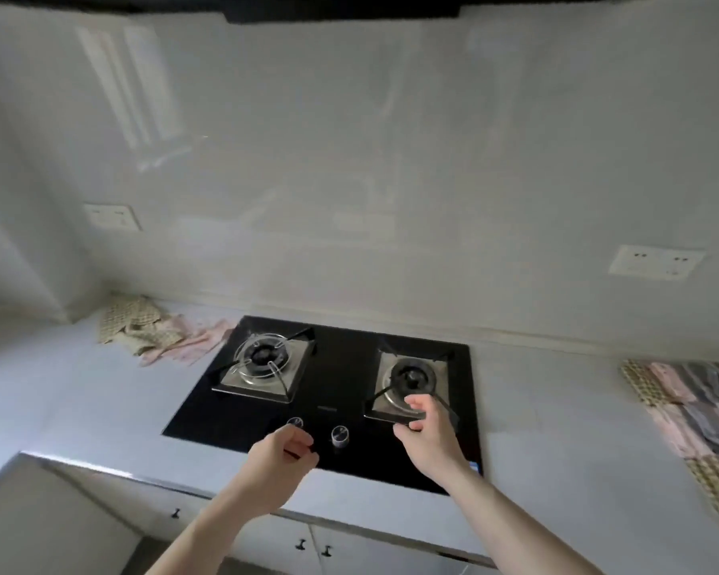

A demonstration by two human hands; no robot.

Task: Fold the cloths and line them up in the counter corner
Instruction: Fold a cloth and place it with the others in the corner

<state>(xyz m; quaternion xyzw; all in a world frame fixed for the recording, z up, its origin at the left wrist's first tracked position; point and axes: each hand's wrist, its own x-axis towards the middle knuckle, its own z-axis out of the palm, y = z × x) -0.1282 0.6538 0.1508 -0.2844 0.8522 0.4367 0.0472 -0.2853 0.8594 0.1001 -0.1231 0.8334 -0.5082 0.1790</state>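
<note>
Both hands hang empty over the near edge of the black gas hob (333,392), the left hand (281,454) loosely curled by the knobs, the right hand (426,433) with fingers relaxed before the right burner (411,377). A heap of unfolded cloths (158,329) lies in the far left counter corner. Folded cloths (690,412) sit in a row along the right edge of the counter (536,408).

The right edge is cutting off the row of folded cloths (694,412), so its full extent is going unseen. The left hand (283,450) is hiding most of one hob knob (295,422). Motion blur is smearing the pile of loose cloths (158,332), leaving their count untellable. The bottom edge is cropping both forearms.
</note>
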